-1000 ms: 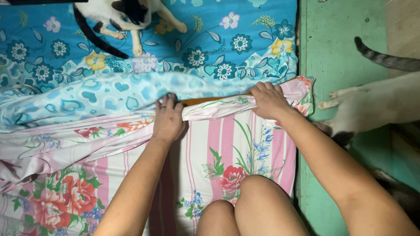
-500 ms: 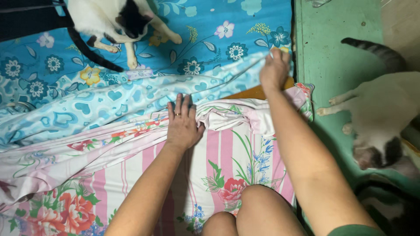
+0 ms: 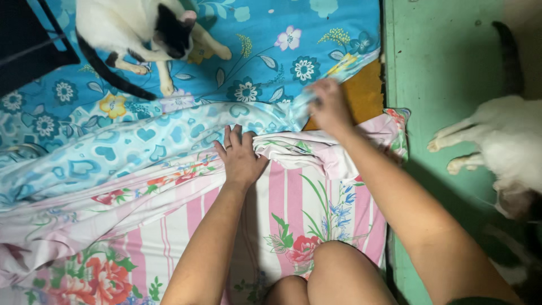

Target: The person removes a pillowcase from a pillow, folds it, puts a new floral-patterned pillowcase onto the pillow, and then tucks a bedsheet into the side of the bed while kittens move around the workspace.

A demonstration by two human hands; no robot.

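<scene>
My left hand [image 3: 240, 155] lies flat, fingers apart, on the bunched edge of a pink striped floral sheet [image 3: 293, 203]. My right hand [image 3: 327, 107] is blurred and pinches a corner of the light blue heart-patterned sheet [image 3: 141, 141], pulling it back toward me. An orange-brown mattress corner [image 3: 367, 93] is bared beside that hand. Beyond lies a bright blue flowered sheet [image 3: 265, 45]. My bare knees [image 3: 327, 274] show at the bottom.
A black-and-white cat [image 3: 141, 34] lies on the blue flowered sheet at top left. A white cat with a striped tail [image 3: 502, 141] stands on the green floor [image 3: 440, 68] to the right. A dark object [image 3: 25, 39] sits at the top left corner.
My right hand went from the pink sheet's edge up to the far blue sheet, then pulled its corner back, uncovering more mattress. My left hand opened flat. The white cat shifted right.
</scene>
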